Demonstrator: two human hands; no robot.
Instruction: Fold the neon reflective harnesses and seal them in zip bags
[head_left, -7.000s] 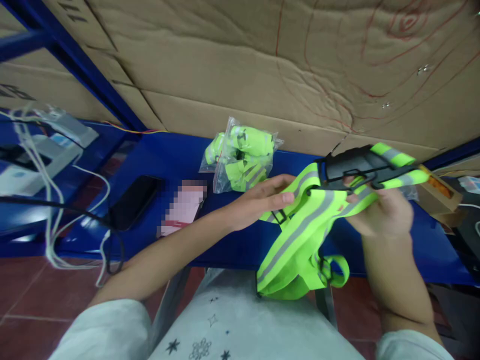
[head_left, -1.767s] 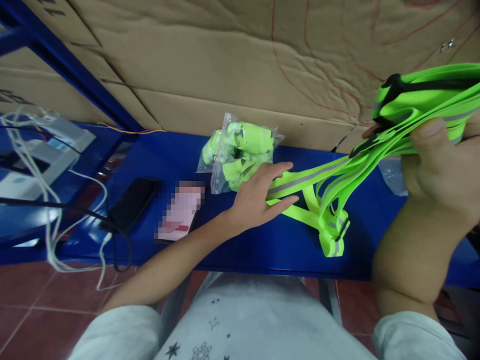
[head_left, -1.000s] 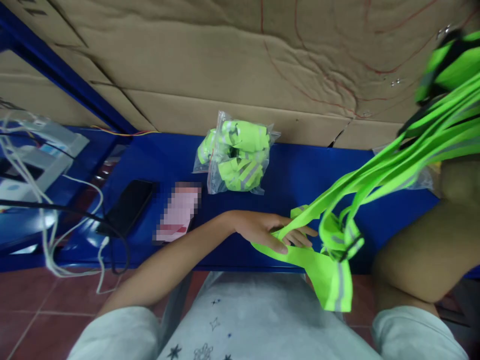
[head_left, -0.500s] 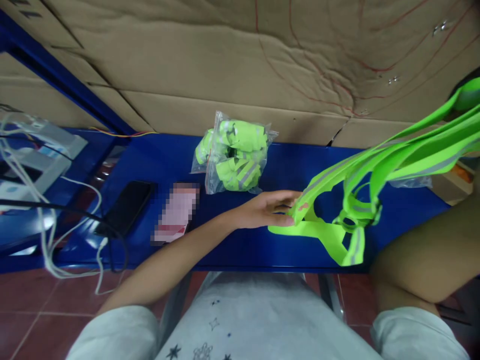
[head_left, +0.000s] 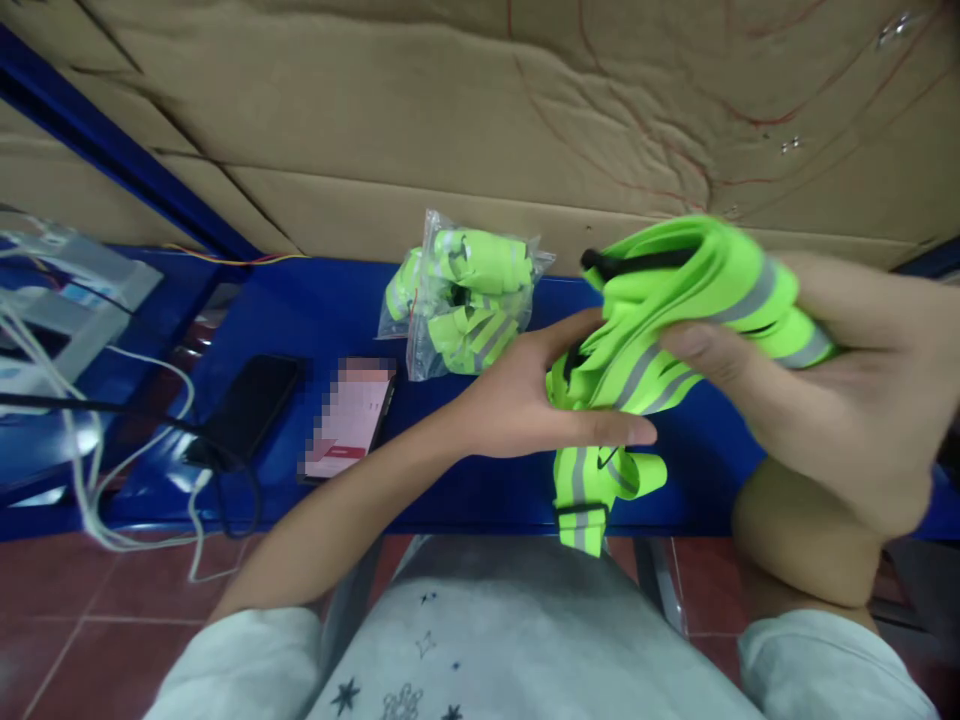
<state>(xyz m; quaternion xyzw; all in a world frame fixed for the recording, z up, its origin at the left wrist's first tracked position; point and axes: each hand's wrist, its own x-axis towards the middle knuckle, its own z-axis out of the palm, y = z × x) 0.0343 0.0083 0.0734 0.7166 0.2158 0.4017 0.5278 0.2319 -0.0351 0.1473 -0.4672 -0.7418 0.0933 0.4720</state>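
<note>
— Now, entry one: what do the hands hold?
— Reflective vest (head_left: 675, 300), fluorescent green with grey bands and a black trim piece at its far edge. It is gathered into a folded bundle and held in the air over the right part of the blue worktop (head_left: 337, 310), not resting on it.
— Long axis?
— It runs left to right, rising a little toward the right. One strap end (head_left: 581, 490) hangs loose from the bundle's left part, down past the worktop's near edge.
— Left hand (head_left: 525, 410)?
— Clamped on the bundle's left end, with the thumb along the near underside and the fingers tucked in behind the folds.
— Right hand (head_left: 825, 400)?
— Clamped on the right end, with the thumb pressed on the near face and the fingers wrapped over the far side.
— Which hand is nearer?
— Neither. Both touch the vest, one at each end, and the bundle lies between them. The two thumbs come close together; whether they touch cannot be told.
— Entry two, the remainder?
— Clear bag of rolled green vests (head_left: 461, 300), just beyond the left hand and apart from it, against the cardboard wall (head_left: 450, 130).
— Flat pink-and-white item (head_left: 349, 415), blurred, lying left of the left hand.
— Black phone (head_left: 251, 405), further left.
— White cables (head_left: 82, 430), at the left end, trailing off the worktop.
</note>
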